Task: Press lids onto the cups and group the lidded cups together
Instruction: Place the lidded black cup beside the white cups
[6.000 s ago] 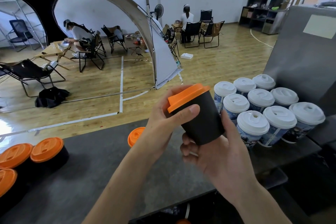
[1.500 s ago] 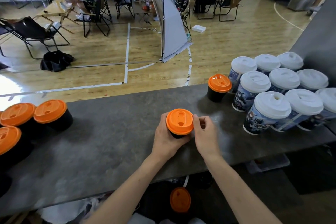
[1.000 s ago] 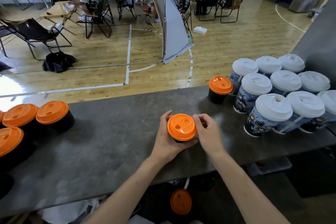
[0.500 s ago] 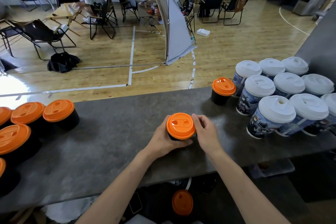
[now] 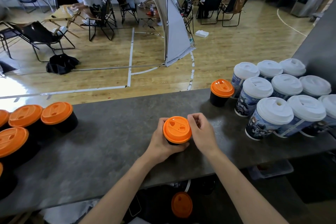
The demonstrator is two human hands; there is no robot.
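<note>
Right hand (image 5: pixel 201 132) has curled beside orange lid (image 5: pixel 177 130); printed cups (image 5: pixel 261 125) illegible.

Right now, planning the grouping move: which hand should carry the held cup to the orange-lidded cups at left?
Probably the left hand: it grips the cup, nearer that group; the right hand is only beside the lid.

Orange lids (image 5: pixel 177 129) on black cups (image 5: pixel 217 100), white lids (image 5: pixel 274 110) on blue-printed cups (image 5: pixel 259 126).

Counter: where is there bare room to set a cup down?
Widest bare stretch: between the left orange-lidded group and the held cup. A smaller patch lies between the right hand and the lone orange-lidded cup. White-lidded cups crowd the right end.
</note>
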